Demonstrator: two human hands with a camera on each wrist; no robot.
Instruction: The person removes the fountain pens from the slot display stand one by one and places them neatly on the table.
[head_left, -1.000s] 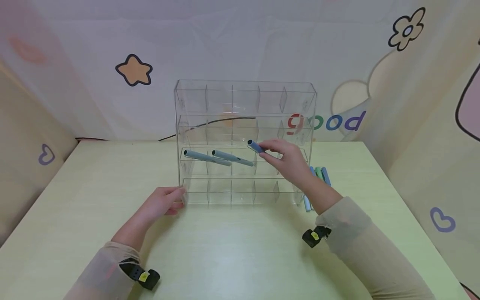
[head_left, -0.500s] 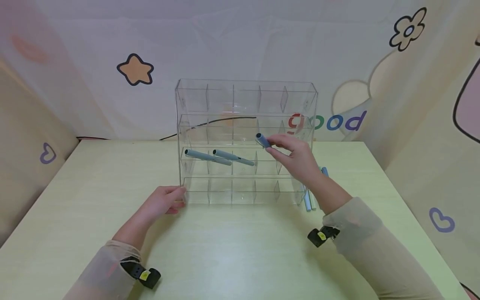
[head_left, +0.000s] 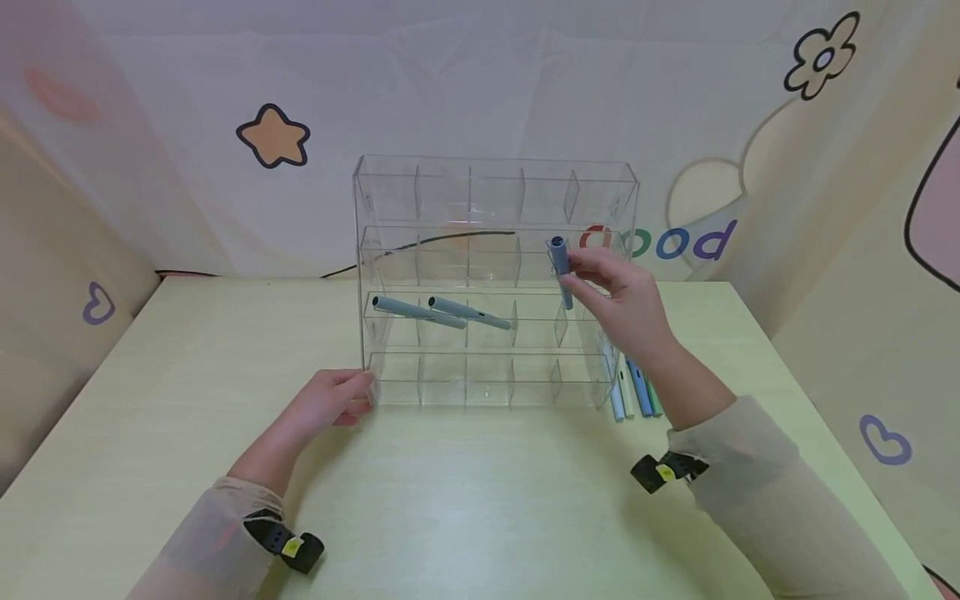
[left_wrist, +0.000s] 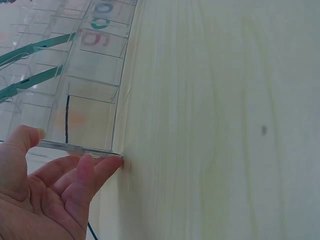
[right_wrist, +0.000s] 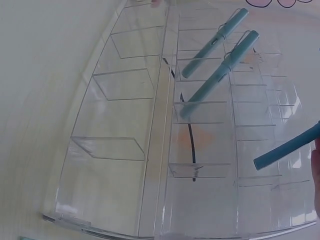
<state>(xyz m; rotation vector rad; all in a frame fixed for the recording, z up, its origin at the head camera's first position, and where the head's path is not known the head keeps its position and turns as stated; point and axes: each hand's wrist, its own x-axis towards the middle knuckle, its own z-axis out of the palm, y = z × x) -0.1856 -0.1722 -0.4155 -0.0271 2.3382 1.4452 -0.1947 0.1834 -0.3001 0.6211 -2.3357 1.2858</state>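
Note:
A clear acrylic rack (head_left: 487, 392) with stepped rows of compartments stands on the table. My left hand (head_left: 333, 398) grips its lower left corner; in the left wrist view the thumb and fingers lie on either side of the edge. My right hand (head_left: 622, 296) pinches a blue capped pen (head_left: 560, 257) near its cap, steeply tilted, in front of the rack's right half. The pen's lower end (right_wrist: 280, 150) shows in the right wrist view. Two blue-green pens, a left one (head_left: 408, 310) and a right one (head_left: 472, 313), lean in the third row from the top.
Several blue and green pens (head_left: 637, 387) lie on the table (head_left: 465, 500) by the rack's right side, partly behind my right forearm. A printed cloth backdrop (head_left: 480, 92) hangs behind the rack, with cloth at both sides too.
My right hand has moved right and slightly up with the pen, turning it from slanted to nearly upright. More of the loose pens show now. My left hand stays at the corner.

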